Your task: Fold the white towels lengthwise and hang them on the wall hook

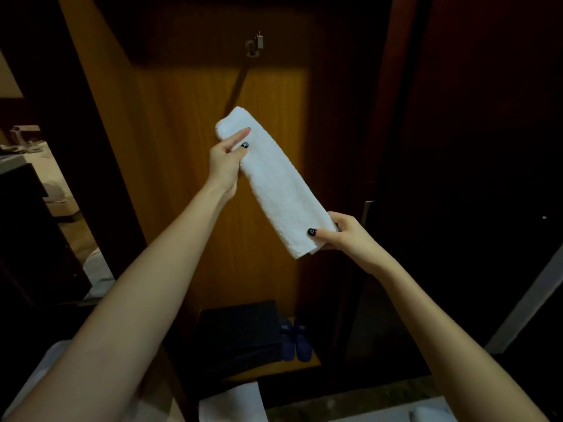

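Beneath the wall hook (255,45), left hand (227,159) and right hand (341,236) each had a grip on the folded white towel (274,184); hanging likely meant raising it.

Both arms bare, stretched forward and up, converging toward centre.

Left arm (122,300): enters from lower left corner, nearly straight.

Left grip (227,158): higher and farther out, pinches upper end of towel (274,184). Thumb on top, index finger straight along cloth face, other fingers hidden behind.

Right arm (441,330): enters from lower right, straight.

Right grip (342,236): lower and nearer, holds lower end of towel. Thumb across top, fingers curled beneath.

Dark polish on both thumbnails. Grips well apart.
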Available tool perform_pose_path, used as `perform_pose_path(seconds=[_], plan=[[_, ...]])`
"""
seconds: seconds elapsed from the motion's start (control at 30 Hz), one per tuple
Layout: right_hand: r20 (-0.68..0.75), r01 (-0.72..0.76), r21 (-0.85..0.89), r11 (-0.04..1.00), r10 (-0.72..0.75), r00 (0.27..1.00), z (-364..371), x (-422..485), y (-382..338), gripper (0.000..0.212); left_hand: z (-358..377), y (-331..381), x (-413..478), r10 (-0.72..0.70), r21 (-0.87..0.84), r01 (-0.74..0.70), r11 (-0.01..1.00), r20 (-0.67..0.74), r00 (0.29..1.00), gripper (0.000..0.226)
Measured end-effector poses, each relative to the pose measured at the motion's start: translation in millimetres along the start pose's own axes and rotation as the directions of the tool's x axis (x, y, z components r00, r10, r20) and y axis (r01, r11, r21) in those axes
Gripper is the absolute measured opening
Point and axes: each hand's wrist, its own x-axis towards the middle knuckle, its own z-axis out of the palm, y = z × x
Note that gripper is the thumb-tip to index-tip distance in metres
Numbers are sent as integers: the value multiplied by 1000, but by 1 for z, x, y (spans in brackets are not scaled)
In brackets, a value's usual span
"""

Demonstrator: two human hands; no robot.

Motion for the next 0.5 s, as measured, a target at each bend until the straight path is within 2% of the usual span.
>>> perform_pose_path(seconds=[0.07,0.13,0.23,0.3,0.5], plan=[[-68,21,-3,1000,-21,997,-2,-2,4,19,-2,-7,2,-18,-33,17,999,-43,999,35],[-200,72,3,997,-70,977,-2,-3,5,9,-3,-14,2,-45,-56,41,998,-75,996,35],[-351,176,9,984,-162,922,-2,-4,3,19,-3,-23,2,-77,-80,69,994,-106,991,34],[-378,201,-55,978,-207,902,-3,-4,3,28,-2,-26,3,-79,-83,69,994,-119,990,33],[-504,196,-210,958,-277,818,0,-3,9,22,12,-19,1,-24,-195,-4,981,-137,990,33]])
